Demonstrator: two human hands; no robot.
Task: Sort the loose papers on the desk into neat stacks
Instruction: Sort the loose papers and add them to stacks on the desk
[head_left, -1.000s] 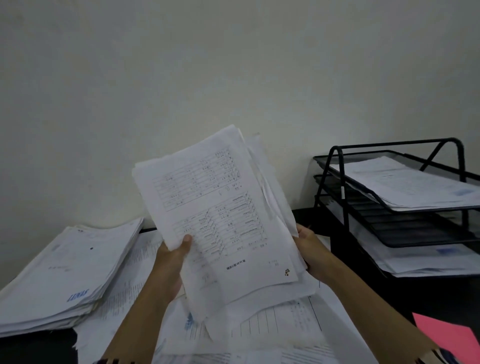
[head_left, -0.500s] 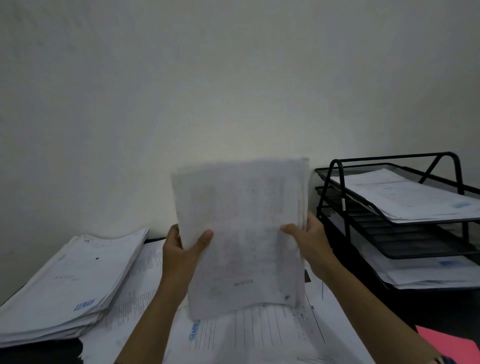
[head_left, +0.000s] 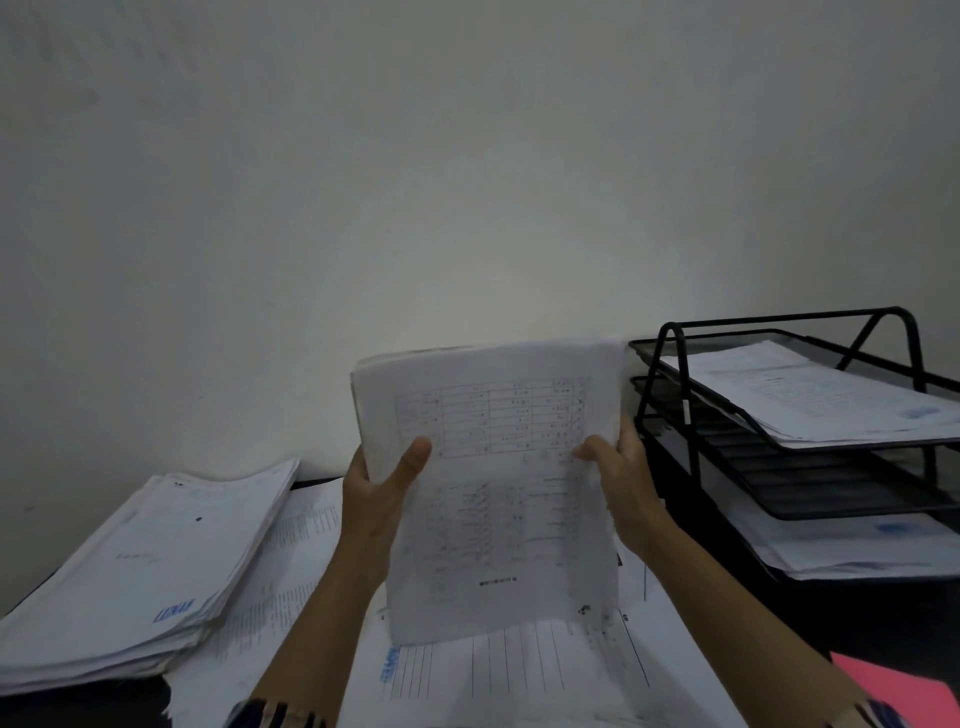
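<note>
I hold a bundle of white printed papers (head_left: 498, 499) upright over the desk, its bottom edge standing on the loose sheets (head_left: 519, 675) below. My left hand (head_left: 379, 488) grips its left edge with the thumb across the front. My right hand (head_left: 623, 478) grips the right edge the same way. The bundle's edges look squared, and its top sheet shows printed tables. A thick stack of papers (head_left: 140, 571) lies at the left of the desk.
A black wire letter tray (head_left: 779, 467) with three tiers stands at the right, with papers on its top and bottom tiers. A pink sheet (head_left: 893, 691) lies at the bottom right corner. A plain wall rises right behind the desk.
The bundle was fanned and tilted a second ago; it has since been turned upright and its edges brought into line. Both hands shifted to grip its two sides.
</note>
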